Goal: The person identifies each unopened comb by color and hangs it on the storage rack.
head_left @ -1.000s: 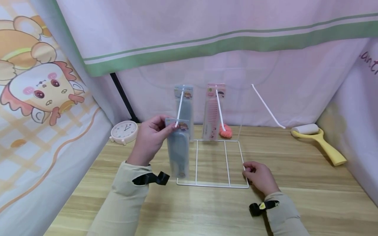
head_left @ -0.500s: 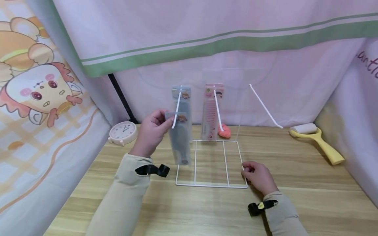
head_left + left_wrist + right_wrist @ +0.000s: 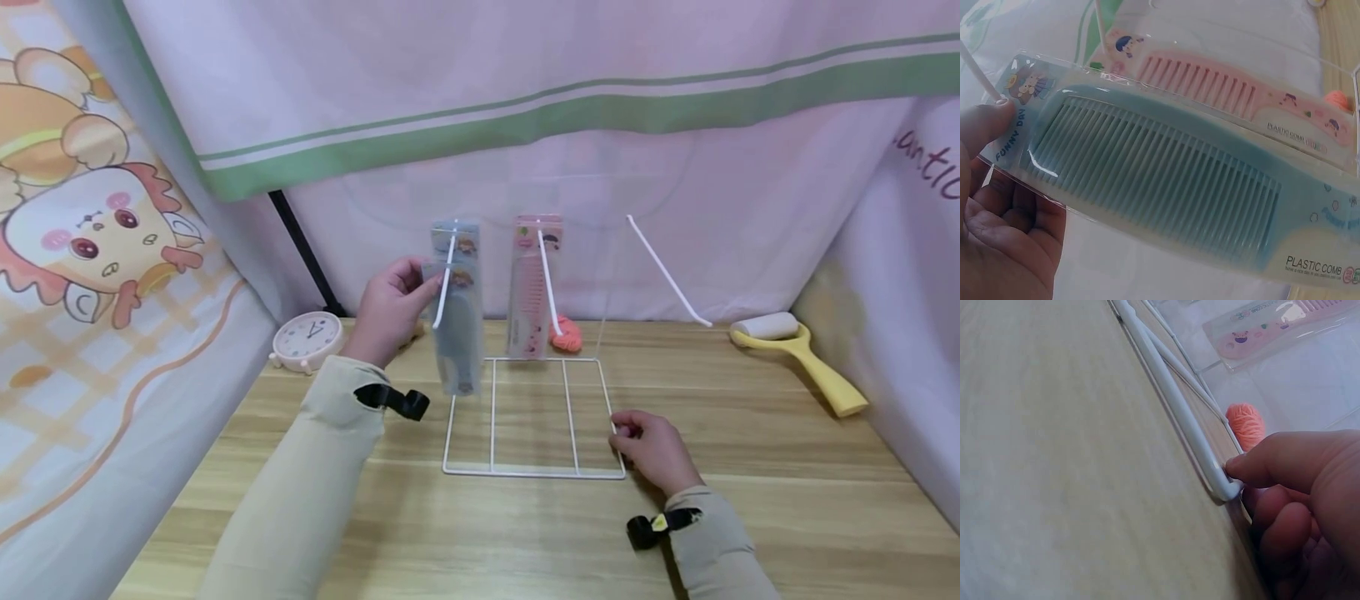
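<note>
**Second blue comb going onto the left peg**

Pinching the top corner of a packaged blue comb (image 3: 455,333), my left hand (image 3: 390,310) has thumb and fingers closed on the header card; the left wrist view shows the thumb lying right by the card's hanging hole, where the white peg (image 3: 444,283) passes. From the head view I judge the card is threaded on that peg and part-way along it, not yet back against the other blue comb pack (image 3: 454,242) hanging behind it, toward 12 o'clock.

My right hand (image 3: 654,450) sits at about 4 o'clock from the rack's middle, fingers curled onto the near right corner of the white wire rack base (image 3: 525,472). In the right wrist view the fingertips (image 3: 1254,467) press against the bent corner of the wire, holding it down on the desk (image 3: 750,433).

Done so far, as I read it: one blue comb hung on the left peg and a pink comb pack (image 3: 531,287) on the middle peg. Left to do: slide my blue comb back along its peg and let go. The right peg (image 3: 667,271), at 2 o'clock, carries nothing.

Around the rack: a small orange ball of yarn (image 3: 566,335) behind the base near the pink comb, a white clock (image 3: 307,337) at 10 o'clock, and a yellow-handled lint roller (image 3: 795,350) far out at 3 o'clock.
</note>
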Motion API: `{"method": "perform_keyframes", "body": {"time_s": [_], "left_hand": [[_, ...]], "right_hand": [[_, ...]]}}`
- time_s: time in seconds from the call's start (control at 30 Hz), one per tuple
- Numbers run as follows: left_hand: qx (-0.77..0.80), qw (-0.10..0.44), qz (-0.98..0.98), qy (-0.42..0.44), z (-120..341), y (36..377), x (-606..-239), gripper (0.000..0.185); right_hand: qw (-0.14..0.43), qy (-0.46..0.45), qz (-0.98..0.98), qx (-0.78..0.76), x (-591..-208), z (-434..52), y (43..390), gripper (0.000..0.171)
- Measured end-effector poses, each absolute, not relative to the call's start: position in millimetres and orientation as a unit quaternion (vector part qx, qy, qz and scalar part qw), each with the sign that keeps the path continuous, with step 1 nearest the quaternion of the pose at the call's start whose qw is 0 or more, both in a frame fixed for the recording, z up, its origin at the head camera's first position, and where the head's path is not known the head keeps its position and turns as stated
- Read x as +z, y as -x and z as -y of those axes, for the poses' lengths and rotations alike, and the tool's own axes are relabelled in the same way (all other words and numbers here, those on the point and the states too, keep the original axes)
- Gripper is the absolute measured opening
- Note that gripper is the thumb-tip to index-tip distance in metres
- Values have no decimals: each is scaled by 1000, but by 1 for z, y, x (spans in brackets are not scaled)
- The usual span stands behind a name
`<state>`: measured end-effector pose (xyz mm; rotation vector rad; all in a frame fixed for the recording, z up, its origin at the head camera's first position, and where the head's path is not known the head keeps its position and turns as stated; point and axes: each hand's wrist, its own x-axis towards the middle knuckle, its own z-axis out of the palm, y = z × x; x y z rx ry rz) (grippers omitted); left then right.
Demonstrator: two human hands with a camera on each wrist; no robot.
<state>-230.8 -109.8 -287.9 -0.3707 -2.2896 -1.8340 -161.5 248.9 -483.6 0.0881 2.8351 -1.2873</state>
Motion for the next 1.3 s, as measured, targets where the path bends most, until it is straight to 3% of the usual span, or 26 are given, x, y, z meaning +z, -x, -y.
{"method": "perform_keyframes", "body": {"time_s": [0.7,1.3], "left_hand": [[-593,125,790,94,105,278,-287,16],[-577,105,807,68,101,294,-282,17]], "right_hand": [[12,-35,-909,-415,-485,-248,163,32],[-13,6,-913,-408,-492,-252,164,29]]}}
